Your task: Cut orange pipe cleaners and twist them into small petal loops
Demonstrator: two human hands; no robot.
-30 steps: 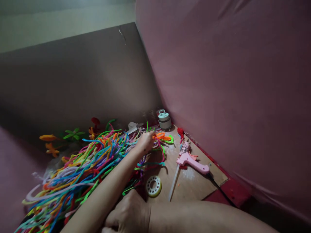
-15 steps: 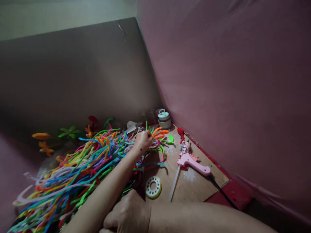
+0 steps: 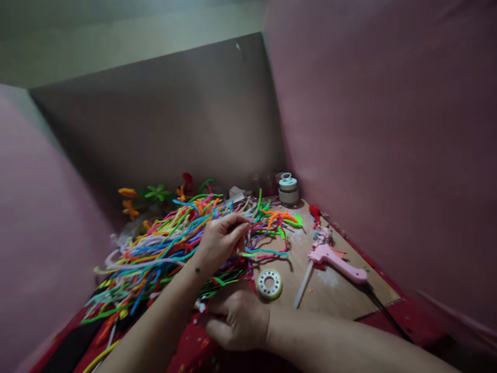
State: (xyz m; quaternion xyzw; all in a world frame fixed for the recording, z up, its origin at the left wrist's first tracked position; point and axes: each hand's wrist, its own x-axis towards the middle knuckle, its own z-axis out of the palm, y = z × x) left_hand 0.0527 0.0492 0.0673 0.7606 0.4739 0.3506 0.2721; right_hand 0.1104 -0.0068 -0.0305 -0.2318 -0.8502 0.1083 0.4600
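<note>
My left hand (image 3: 224,238) is closed, thumb and fingertips together, over the right side of a heap of coloured pipe cleaners (image 3: 166,238). Whether something thin sits in its pinch I cannot make out. An orange pipe-cleaner flower (image 3: 282,216) with green leaves lies just beyond its fingertips, apart from them. Nearer to me, my right hand (image 3: 238,317) is curled low over the red cloth (image 3: 190,344), at the heap's front edge. Its fingertips are partly hidden, and what they hold, if anything, does not show. Small white bits (image 3: 200,306) lie beside its fingers.
A roll of tape (image 3: 269,284) lies on the wooden board (image 3: 349,298). Right of it rests a pink glue gun (image 3: 337,263) with a glue stick and a cord. A lidded container (image 3: 288,190) stands in the back corner. Finished flowers (image 3: 157,192) stand behind the heap. Pink walls enclose the sides.
My left hand has drawn back from the orange flower, which now lies apart from it. My right hand has moved forward from the lower edge. The view has swung left.
</note>
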